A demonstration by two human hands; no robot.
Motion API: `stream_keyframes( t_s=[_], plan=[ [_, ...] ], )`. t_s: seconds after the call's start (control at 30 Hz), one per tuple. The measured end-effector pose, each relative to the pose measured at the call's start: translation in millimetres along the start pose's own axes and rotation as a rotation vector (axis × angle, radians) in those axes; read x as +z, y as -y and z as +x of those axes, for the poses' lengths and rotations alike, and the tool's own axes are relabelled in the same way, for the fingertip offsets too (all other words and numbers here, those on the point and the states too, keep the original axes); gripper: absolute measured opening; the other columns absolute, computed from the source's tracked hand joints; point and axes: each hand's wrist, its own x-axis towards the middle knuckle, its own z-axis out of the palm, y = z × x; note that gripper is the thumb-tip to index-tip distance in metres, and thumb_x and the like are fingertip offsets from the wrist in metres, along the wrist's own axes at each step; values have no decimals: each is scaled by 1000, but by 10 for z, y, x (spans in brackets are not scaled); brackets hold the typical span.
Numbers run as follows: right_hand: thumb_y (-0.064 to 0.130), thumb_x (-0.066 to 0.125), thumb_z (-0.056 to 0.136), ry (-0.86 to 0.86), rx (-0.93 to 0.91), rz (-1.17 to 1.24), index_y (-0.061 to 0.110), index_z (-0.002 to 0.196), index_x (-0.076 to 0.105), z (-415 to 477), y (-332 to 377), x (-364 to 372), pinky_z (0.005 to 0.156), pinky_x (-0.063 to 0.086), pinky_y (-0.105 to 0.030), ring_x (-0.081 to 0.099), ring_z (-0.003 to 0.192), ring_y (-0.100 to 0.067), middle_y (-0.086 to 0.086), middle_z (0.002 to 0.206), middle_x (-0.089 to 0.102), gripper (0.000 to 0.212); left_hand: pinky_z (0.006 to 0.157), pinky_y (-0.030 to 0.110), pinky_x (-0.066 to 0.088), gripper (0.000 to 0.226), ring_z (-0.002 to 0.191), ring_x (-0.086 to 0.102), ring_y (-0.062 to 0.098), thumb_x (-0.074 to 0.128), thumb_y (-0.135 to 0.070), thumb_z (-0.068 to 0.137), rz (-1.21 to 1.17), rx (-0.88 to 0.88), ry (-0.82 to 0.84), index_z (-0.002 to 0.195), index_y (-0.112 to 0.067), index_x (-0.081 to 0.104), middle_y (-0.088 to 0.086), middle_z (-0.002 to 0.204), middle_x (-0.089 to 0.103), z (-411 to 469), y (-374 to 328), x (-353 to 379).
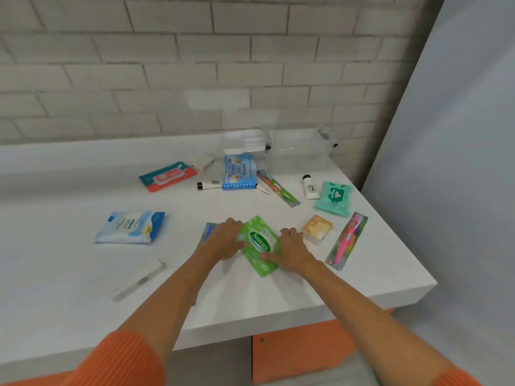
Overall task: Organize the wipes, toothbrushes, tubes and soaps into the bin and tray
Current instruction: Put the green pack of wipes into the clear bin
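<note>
A green Sanicare wipes pack (259, 243) lies near the table's front edge. My left hand (224, 239) grips its left side and my right hand (291, 250) grips its right side, thumb on top. Under my left hand a packaged toothbrush (207, 232) is mostly hidden. A clear bin (299, 151) and a clear tray (245, 142) stand at the back by the wall. Other wipes lie around: light blue pack (131, 227), red-teal pack (168, 176), blue pack (239, 171), mint pack (334, 199).
An orange soap box (317, 228) and a pink toothbrush pack (347, 240) lie right of my right hand. A green-red toothbrush pack (277, 188), two small tubes (310, 186) (209, 185), a white soap (201, 162) and a clear toothbrush case (139, 280) also lie on the white table (69, 302).
</note>
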Motion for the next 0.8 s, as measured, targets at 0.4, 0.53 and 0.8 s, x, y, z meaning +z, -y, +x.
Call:
stream_keyframes(
  t_s=[0.4,0.53,0.8],
  plan=[
    [42,81,65,54,107,-38,2,130,33,220,64,40,104,34,-41,31,128,-31,-17,132,36,90,105,40,36,63,129,37,29,59,-29,89,34,3,14,141,-8,29,13,138,38,73,99,128],
    [32,78,71,117,94,-17,3,127,40,275,96,-33,101,38,-38,35,127,-32,-18,133,34,74,108,39,34,74,131,36,29,62,-30,87,37,20,-14,145,-9,21,14,142,33,68,98,76],
    [10,48,92,53,-50,-82,0,122,48,376,95,-457,88,42,-32,49,117,-32,-20,130,43,32,111,46,30,81,140,22,32,56,-27,91,79,80,-76,150,-22,0,12,157,7,207,-86,-308]
  ],
)
